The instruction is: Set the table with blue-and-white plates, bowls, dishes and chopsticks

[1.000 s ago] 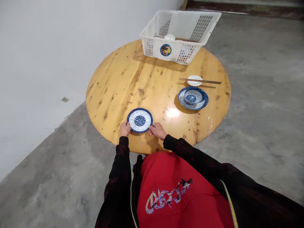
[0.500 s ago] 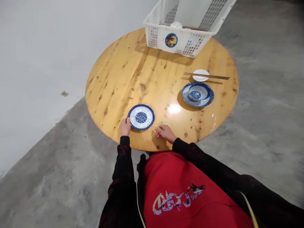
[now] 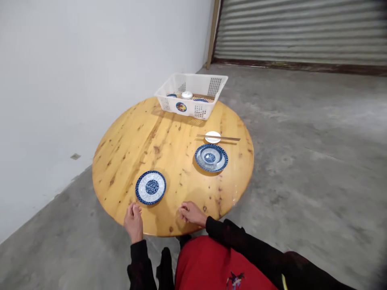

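Note:
A blue-and-white plate (image 3: 150, 187) lies flat near the table's front edge. Just below its left side is my left hand (image 3: 133, 220), apart from the plate, fingers curled in with nothing in them. My right hand (image 3: 192, 213) hovers by the front edge to the right of that plate, its fingers loosely folded and holding nothing. Farther right, a blue-patterned bowl (image 3: 211, 155) sits in a second blue-rimmed plate (image 3: 222, 165). Behind it, a pair of chopsticks (image 3: 231, 139) lies across a small white dish (image 3: 213, 141).
At the back of the round wooden table (image 3: 127, 145) stands a white plastic basket (image 3: 189, 109). Inside are a white dish (image 3: 186, 95), blue-patterned pieces and brown sticks. A white wall (image 3: 75, 80) runs along the left; a shutter door (image 3: 302, 32) is behind.
My left hand has let go of the plate's left rim and drawn back toward me. The view has tilted up, showing more of the basket and the shutter. The plate stays on the table.

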{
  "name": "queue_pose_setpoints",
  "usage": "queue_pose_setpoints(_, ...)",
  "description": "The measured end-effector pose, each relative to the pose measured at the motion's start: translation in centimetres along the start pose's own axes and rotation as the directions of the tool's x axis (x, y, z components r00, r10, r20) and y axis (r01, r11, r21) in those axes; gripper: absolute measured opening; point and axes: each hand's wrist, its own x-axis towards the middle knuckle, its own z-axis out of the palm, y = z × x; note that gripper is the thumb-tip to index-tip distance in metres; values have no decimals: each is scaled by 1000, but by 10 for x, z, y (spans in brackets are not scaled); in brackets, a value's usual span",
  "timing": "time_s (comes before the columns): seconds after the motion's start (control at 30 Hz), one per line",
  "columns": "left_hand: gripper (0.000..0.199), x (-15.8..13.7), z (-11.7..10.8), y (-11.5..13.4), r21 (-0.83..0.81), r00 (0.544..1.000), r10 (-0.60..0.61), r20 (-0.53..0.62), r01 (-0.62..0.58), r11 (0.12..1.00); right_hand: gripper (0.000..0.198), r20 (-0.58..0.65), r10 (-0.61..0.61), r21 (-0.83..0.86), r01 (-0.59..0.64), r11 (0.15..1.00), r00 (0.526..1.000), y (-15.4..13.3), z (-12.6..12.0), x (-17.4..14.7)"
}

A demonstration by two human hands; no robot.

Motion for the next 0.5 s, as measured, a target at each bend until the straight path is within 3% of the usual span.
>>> queue_pose_setpoints(0.13,36,-71,32,53,-94,997,-67,-25,65,993,15,38,-130,-10,131,991,991,-2,-79,-44)
queue_pose_setpoints(0.2,36,-114,62,85,-96,999,-44,15,46,994,18,-44,-132,4,133,991,990,8,-130,-71)
queue_pose_setpoints(0.3,34,-184,120,130,-102,980,45,194,-25,994,31,-235,-66,91,90,992,970,36,-208,-112)
queue_pose_setpoints(0.4,30,-248,177,170,-143,875,197,442,-149,979,43,-432,79,249,35,968,899,67,-273,-148)
queue_pose_setpoints(0.5,26,-290,213,206,-197,696,392,601,-346,917,51,-529,207,394,21,919,823,87,-314,-173)
